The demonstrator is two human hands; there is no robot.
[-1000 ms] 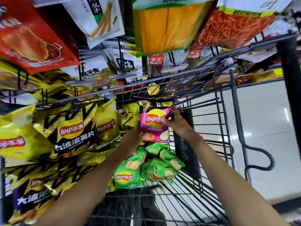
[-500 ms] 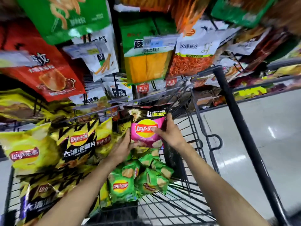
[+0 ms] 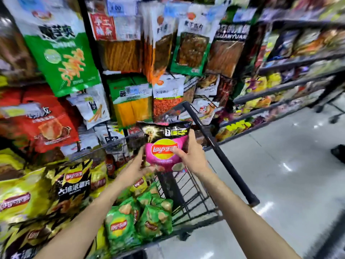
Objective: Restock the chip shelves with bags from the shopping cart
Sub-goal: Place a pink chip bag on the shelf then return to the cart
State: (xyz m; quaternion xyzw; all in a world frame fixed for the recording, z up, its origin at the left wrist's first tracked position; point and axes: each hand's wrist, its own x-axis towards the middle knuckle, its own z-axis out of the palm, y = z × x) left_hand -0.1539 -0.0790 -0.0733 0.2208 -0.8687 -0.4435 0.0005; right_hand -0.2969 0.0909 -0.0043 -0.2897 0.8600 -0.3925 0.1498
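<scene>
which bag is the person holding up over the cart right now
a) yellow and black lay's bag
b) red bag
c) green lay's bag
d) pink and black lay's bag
d: both hands have a grip on the pink and black lay's bag, the right hand on its right side and the left hand at its lower left, while the green lay's bags lie in the cart below.

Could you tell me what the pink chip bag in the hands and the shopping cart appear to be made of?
The pink chip bag, held by the left hand and right hand, looks like thin glossy plastic film, possibly foil-lined: it crinkles and catches highlights. The shopping cart seems to be dark coated metal wire, judging by its thin rigid bars; its handle looks matte black, perhaps plastic.
</scene>
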